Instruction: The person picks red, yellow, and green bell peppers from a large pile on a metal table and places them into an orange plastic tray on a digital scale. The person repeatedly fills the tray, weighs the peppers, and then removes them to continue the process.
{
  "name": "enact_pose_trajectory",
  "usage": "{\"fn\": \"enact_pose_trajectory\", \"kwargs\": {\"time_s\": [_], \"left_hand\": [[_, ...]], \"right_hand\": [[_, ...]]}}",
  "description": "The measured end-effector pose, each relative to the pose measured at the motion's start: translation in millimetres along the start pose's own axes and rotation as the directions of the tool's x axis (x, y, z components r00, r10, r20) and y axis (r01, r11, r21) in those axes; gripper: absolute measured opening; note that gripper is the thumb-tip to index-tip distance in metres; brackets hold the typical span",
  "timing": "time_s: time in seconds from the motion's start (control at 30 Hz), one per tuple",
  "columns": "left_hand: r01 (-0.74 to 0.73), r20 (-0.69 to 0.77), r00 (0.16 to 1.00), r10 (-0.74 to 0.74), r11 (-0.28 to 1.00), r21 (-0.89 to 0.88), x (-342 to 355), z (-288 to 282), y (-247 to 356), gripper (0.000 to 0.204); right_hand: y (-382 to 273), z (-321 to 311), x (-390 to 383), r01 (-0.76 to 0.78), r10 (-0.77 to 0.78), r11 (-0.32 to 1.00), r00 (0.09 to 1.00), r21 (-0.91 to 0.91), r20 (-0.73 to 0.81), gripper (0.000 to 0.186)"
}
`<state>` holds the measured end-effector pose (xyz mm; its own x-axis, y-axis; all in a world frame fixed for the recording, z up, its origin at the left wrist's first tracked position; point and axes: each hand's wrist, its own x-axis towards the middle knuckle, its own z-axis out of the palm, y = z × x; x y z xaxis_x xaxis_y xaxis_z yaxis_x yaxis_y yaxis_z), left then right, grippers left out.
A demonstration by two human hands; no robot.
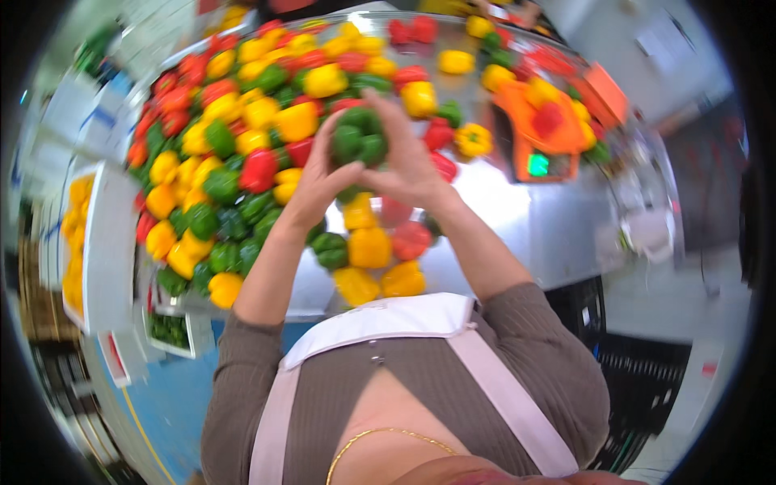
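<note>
Between my two hands, raised above the table, is a green bell pepper (358, 136). My left hand (321, 171) cups its left side, while my right hand (406, 153) curves round its right side. The thumbs come close together just below it. Under and in front of my wrists lie loose peppers: a yellow bell pepper (369, 246), a red bell pepper (411, 240) and a green bell pepper (331, 250) among them. To the left spreads a large heap of red, yellow and green bell peppers (242, 121).
On the metal table (529, 226), an orange scale (540, 133) with a lit green display stands at the right, with peppers on and around it. A white box (113, 242) of yellow peppers is at the far left. Black crates (638, 380) stand at the lower right. Another person's hand (524, 14) shows at the far edge.
</note>
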<state>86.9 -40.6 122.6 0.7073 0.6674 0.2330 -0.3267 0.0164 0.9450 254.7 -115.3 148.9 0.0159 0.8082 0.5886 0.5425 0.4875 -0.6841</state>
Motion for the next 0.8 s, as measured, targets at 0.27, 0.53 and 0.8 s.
{"fn": "enact_pose_trajectory", "kwargs": {"time_s": [0.27,0.53,0.8], "left_hand": [[-0.129,0.062,0.981,0.185,0.379,0.916,8.7,64.6,-91.2,0.071],[0.064,-0.063,0.998,0.018,-0.067,0.996,-26.4,84.0,-166.7,0.070],[0.090,-0.084,0.994,0.068,-0.074,0.993,-22.2,94.3,-164.4,0.067]], "right_hand": [[93.9,-192.3,-120.7,-0.362,0.348,0.931,0.861,0.033,-0.372,0.084],[197.4,-388.6,-152.1,-0.578,0.215,0.769,0.636,-0.274,-0.741,0.084],[296.2,-409.8,-151.5,-0.385,0.186,0.876,0.825,-0.291,-0.533,0.070]]}}
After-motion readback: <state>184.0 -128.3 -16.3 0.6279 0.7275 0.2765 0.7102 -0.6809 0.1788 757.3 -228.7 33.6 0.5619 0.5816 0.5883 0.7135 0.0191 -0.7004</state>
